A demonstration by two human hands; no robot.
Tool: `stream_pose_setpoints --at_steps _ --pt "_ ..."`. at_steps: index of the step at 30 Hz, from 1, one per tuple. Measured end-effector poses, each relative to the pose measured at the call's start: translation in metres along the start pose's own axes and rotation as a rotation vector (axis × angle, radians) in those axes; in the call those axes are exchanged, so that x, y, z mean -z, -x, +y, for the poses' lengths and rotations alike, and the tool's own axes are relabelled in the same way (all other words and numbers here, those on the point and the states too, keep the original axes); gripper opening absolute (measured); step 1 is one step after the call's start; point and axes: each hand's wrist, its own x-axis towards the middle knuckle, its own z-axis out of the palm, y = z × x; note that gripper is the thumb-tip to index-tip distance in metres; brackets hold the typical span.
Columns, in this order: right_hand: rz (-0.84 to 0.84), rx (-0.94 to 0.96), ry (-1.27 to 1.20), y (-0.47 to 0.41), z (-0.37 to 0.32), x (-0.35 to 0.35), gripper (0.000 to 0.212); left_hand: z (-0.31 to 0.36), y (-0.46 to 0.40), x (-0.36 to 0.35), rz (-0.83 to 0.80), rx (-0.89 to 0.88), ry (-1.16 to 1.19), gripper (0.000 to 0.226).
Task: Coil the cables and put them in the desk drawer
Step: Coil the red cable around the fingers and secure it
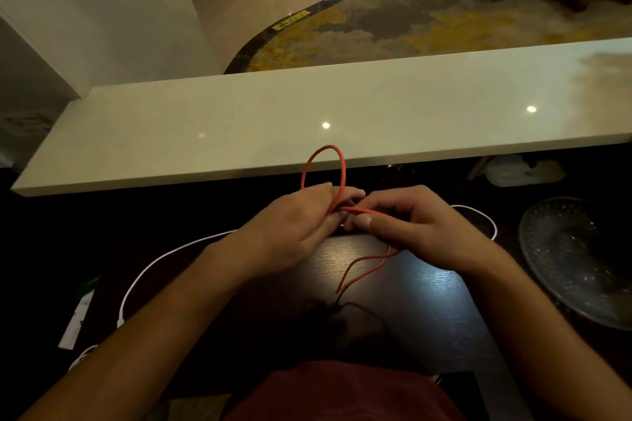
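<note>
Meanwhile both hands (345,225) pinch the orange cable (342,178) beside a glass dish (547,249).

Looped orange cable (342,174), white cable (160,258) sprawled

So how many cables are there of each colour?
Orange cable: 1, held in both hands, left hand and right hand.
White cable: 1 for sure, on the dark desk.
Black cable: 1, hard to see.
Total: 3.

An orange cable (342,178) is pinched between the left hand (301,222) and right hand (413,225), looped above a dark desk (393,284).
</note>
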Motion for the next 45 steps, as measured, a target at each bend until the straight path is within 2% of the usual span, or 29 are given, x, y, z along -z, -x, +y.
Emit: stream_pose_setpoints --at_steps 2,4,8,12,14,18,22,26,29,31,34,37,39,42,45 --pt "-0.029 -0.006 0.024 0.002 -0.005 -0.001 0.015 -0.005 -0.002 -0.003 0.081 -0.027 -0.159 0.045" --pt "-0.054 -0.019 0.059 0.006 -0.011 0.001 0.016 -0.012 -0.003 -0.005 0.159 0.019 -0.265 0.049" --pt "-0.076 -0.005 0.094 0.013 -0.024 0.009 0.017 -0.023 -0.005 -0.001 0.289 0.111 -0.329 0.041" --pt "0.030 0.103 0.109 0.012 -0.036 0.018 0.020 -0.026 -0.002 0.002 0.205 0.185 -0.245 0.041" --pt "0.028 0.164 0.087 0.010 -0.043 0.020 0.021 -0.024 -0.002 -0.003 0.173 0.157 -0.215 0.041" --pt "0.015 0.227 -0.043 0.007 -0.050 0.018 0.020 -0.024 -0.004 -0.002 0.066 0.213 -0.114 0.027" --pt "0.017 0.266 -0.060 0.003 -0.053 0.019 0.018 -0.035 -0.006 0.006 -0.055 0.234 -0.032 0.030" --pt "0.067 0.314 -0.148 0.002 -0.052 0.018 0.019 -0.037 -0.001 0.004 -0.090 0.202 0.007 0.035" --pt "0.086 0.334 -0.139 -0.001 -0.051 0.017 0.015 -0.040 -0.007 0.004 -0.031 0.224 -0.179 0.040" --pt "0.088 0.355 -0.134 -0.005 -0.051 0.014 0.021 -0.038 -0.009 0.006 -0.072 0.245 -0.269 0.040" --pt "0.139 0.361 -0.183 -0.017 -0.050 0.015 0.024 -0.020 -0.005 0.006 -0.239 0.175 -0.231 0.037" --pt "0.206 0.279 -0.191 -0.032 -0.046 0.018 0.021 0.007 -0.001 0.006 -0.434 0.101 -0.109 0.033" --pt "0.216 0.220 -0.168 -0.043 -0.042 0.014 0.020 0.021 0.001 0.005 -0.530 0.003 -0.110 0.032" --pt "0.244 0.119 -0.159 -0.060 -0.026 0.007 0.021 0.041 0.005 0.009 -0.499 -0.143 -0.017 0.032" --pt "0.238 -0.025 -0.202 -0.070 0.004 -0.004 0.021 0.057 0.007 0.016 -0.342 -0.289 0.056 0.035"
